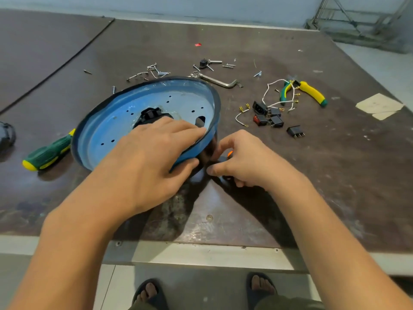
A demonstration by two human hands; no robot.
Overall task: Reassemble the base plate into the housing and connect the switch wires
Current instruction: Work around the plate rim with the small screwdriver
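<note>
Light: soft, even, moderately bright. Shadows fall toward 6 o'clock: a dark wedge under the right hand [243,157], a blurred band beneath the screwdriver [48,153]. Pale glare patch on the table [335,175] between the forearms, at 6 o'clock from the blue plate [125,121]; faint sheen on the plate's far wall. Switch [230,154] sits in the right hand's shade, only an orange spot legible. Wide-angle bend: table edges curve, forearms stretch at 5 and 7 o'clock. Screws [154,70] at 12 o'clock look soft.

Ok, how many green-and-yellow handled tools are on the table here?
2. The screwdriver lies left of the blue plate; the pliers lie far right beside the loose wires. Another could be hidden under the plate.
</note>
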